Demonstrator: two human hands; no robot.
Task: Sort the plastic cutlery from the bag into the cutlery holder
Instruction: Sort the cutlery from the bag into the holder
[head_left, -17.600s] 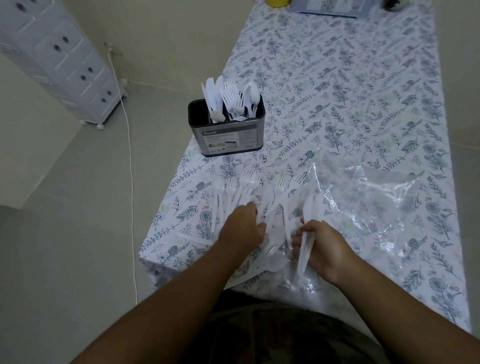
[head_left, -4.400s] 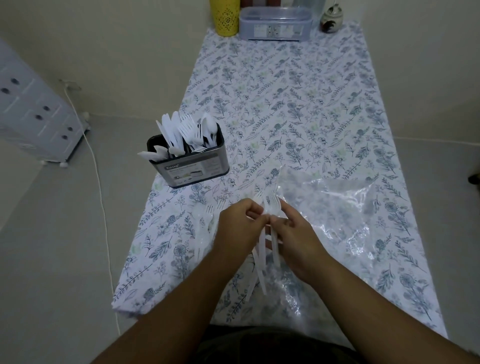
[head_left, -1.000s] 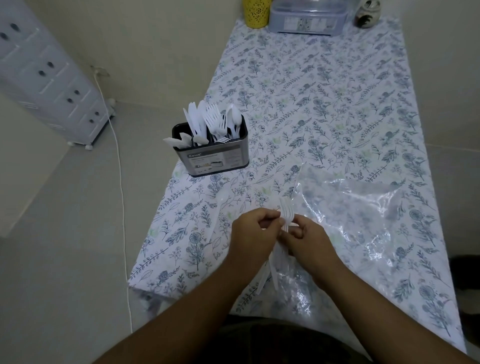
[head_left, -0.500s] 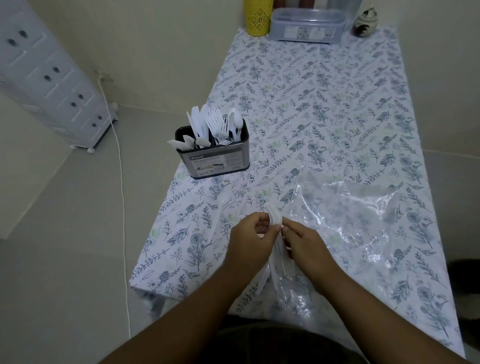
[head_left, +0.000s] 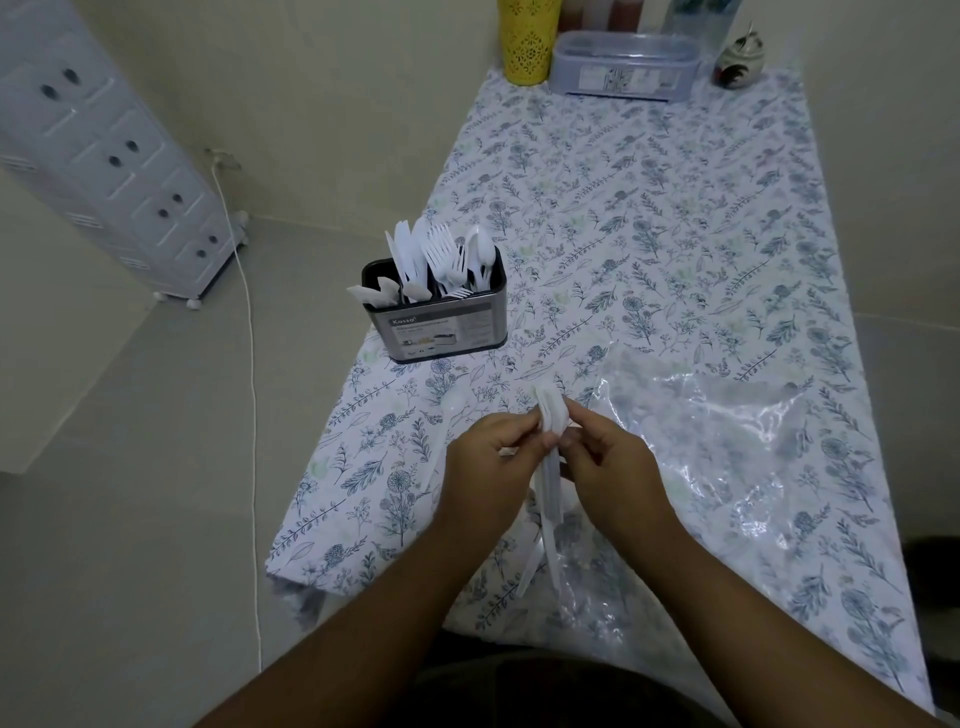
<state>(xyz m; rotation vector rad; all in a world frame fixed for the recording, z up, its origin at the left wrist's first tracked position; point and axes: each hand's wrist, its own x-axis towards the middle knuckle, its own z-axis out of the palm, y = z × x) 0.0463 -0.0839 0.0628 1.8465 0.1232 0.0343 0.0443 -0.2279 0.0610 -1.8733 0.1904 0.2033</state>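
At lower centre of the frame, a bundle of white plastic cutlery, apparently spoons, is pinched between the left hand and right hand. The clear bag is spread on the surface at right; the part-filled cutlery holder is seen upper left of the hands.

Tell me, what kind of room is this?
Probably a home kitchen or dining corner: a table with a flowery tablecloth, a cutlery holder full of plastic cutlery, and a white drawer cabinet by the wall.
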